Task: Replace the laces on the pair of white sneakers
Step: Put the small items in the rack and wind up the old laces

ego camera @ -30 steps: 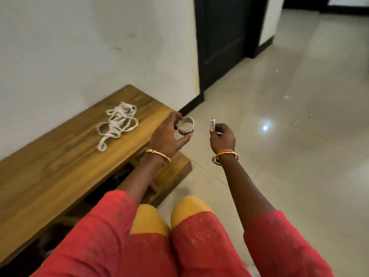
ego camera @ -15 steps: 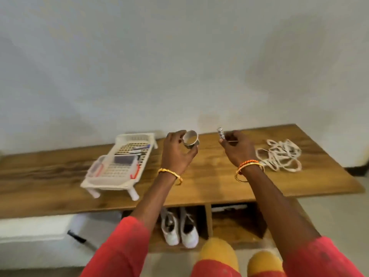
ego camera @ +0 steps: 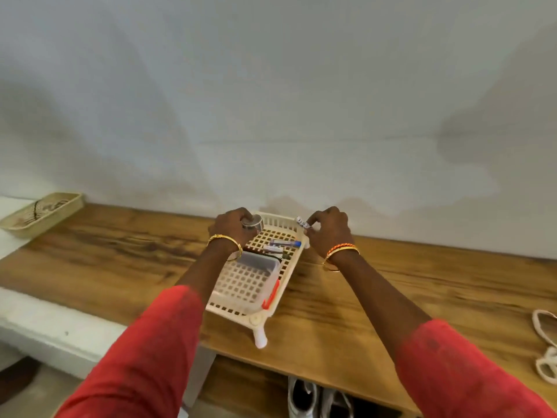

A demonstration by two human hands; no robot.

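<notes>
Both arms reach forward over the wooden bench [ego camera: 376,300], sleeves red, wrists bangled. The left hand [ego camera: 233,229] hovers above the far left corner of the white slatted tray [ego camera: 284,274], fingers curled around a small round roll [ego camera: 252,223]. The right hand [ego camera: 328,232] is at the tray's far right corner, thumb and forefinger pinching a small patterned tube [ego camera: 302,222]. The white sneakers [ego camera: 319,398] sit on the shelf under the bench, near edge of view; loose laces [ego camera: 547,348] lie on the bench at far right.
</notes>
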